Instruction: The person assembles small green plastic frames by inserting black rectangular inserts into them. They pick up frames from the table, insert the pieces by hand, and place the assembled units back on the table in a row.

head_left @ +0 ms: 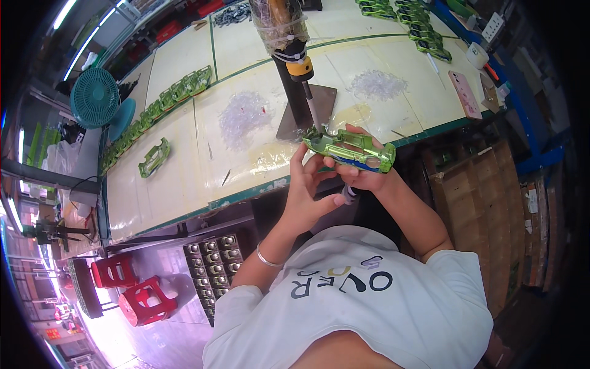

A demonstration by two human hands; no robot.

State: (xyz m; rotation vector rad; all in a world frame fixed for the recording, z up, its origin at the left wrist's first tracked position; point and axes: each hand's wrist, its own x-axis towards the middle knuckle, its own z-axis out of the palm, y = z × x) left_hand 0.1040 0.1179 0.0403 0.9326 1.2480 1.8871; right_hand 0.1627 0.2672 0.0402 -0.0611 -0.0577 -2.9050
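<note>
Both my hands hold a shiny green plastic shell (349, 154), shaped like a toy car body, over the table's near edge. My left hand (304, 190) has its fingers curled at the left end, with the thumb extended below. Under and behind the shell, my right hand (367, 179) wraps round its middle and right part. A power screwdriver (300, 69) with an orange collar points down from above. Its long bit reaches the shell's left end; the exact contact is hidden. Behind it stands a dark metal stand (319, 104) with a flat base.
Two piles of small clear plastic pieces (244, 118) flank the stand. A single green shell (154, 158) lies at left, near a row of similar shells (175, 89). A pink phone (465, 95) rests at right. Red stools (147, 301) and a compartmented tray (212, 270) are below left.
</note>
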